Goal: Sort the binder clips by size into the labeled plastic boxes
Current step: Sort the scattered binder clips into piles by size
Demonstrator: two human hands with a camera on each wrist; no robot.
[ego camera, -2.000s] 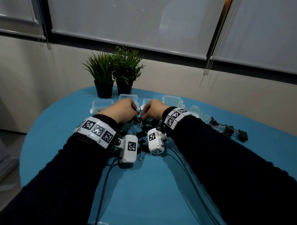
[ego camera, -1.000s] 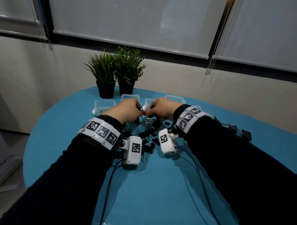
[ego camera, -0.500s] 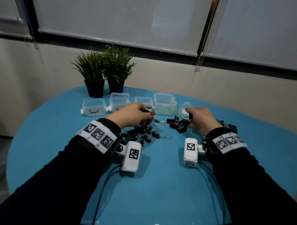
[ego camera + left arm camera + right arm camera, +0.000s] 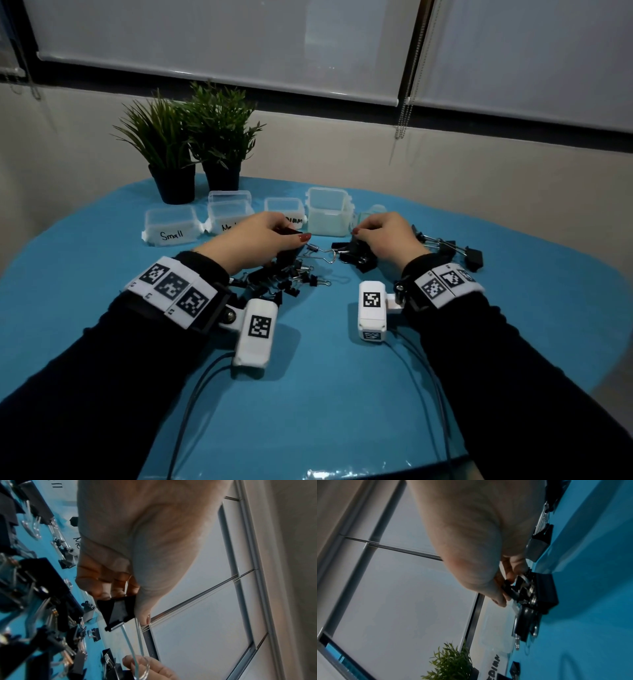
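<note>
Blue tabletop (image 4: 325, 394): carries all items. Clear plastic boxes (image 4: 171, 224), labelled, far edge, apparently empty. Loose black binder clips (image 4: 294, 275), heaped between the hands; wire handles may snag neighbours. Left hand (image 4: 253, 243): grip pinching one black clip (image 4: 118, 609), raised. Right hand (image 4: 387, 236): grip clenched on a tangled clip cluster (image 4: 530, 595); mixed sizes could drop together.

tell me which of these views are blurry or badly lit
Head view: dim, sharp enough to read the Small box. Left wrist view: held binder clip crisp, the pile smeared. Right wrist view: soft throughout, clips at the right hand murky.
</note>
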